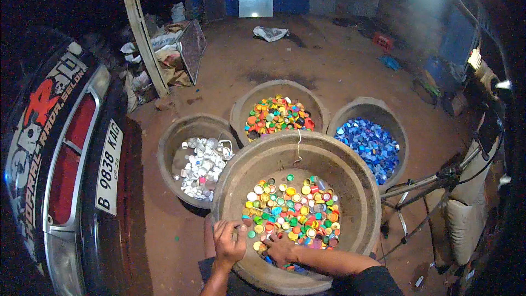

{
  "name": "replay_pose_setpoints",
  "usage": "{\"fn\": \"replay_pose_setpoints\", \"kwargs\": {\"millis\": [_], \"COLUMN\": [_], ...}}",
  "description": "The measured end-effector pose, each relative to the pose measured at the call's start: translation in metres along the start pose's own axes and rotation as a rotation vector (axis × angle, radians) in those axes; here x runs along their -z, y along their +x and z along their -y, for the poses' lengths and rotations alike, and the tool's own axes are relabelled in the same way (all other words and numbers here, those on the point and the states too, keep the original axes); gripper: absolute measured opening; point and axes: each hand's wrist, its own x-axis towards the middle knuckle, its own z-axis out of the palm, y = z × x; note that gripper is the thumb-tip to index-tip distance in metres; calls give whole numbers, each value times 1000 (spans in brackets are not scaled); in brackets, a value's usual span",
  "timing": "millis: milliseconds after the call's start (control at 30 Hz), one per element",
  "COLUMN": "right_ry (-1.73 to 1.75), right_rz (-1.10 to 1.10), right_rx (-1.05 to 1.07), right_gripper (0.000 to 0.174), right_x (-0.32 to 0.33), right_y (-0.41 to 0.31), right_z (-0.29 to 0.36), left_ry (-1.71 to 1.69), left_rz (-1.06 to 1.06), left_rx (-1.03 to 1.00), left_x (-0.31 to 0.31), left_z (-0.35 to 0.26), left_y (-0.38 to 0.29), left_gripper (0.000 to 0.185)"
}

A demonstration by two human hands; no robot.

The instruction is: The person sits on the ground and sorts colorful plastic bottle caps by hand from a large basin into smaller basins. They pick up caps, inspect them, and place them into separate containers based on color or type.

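Note:
A large brown basin (359, 197) stands right before me, with many mixed-colour plastic bottle caps (304, 210) spread over its bottom. My right hand (281, 248) reaches in from the right and touches the caps near the basin's close side; its fingers are apart, and no cap shows between them. At the left rim is my left hand (230, 240), fingers curled and thumb raised. A brownish cap (248, 222) shows beside that thumb; whether the fingers hold anything is hidden. A bent white wire (299, 144) hangs over the basin's far rim.
Behind are three basins: white caps (203, 164) at left, mixed warm-coloured caps (279, 115) in the middle, blue caps (367, 144) at right. A black vehicle's rear (94, 152) flanks the left. A post (144, 33), sacks (164, 45) and a metal frame (423, 181) stand around.

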Motion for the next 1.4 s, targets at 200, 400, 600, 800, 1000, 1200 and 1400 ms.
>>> {"fn": "replay_pose_setpoints", "kwargs": {"millis": [200,400,600,800,1000,1200,1400], "right_ry": [65,202,357,1501,1888,418,387], "right_rz": [-83,-78,-268,-388,-410,-228,-151], "right_rx": [-43,5,104,88,100,-97,-165], "right_gripper": [63,60,50,28,17,47,46], "right_x": [-8,-12,-21,1,26,17,-9], "right_y": [2,2,6,-1,-8,2,20], "right_z": [2,-8,-29,-69,-70,-29,-21], "left_ry": [18,-10,-12,-14,-13,9,27], "left_rz": [-9,-5,-13,-12,-11,6,14], "left_rx": [1,-9,-17,-1,-23,-21,33], "left_x": [-3,-2,-2,-2,-3,-3,-2], "left_z": [3,4,2,3,4,2,0], "left_y": [-1,-1,1,1,2,3,0], "left_gripper": [12,12,12,11,11,11,14]}}
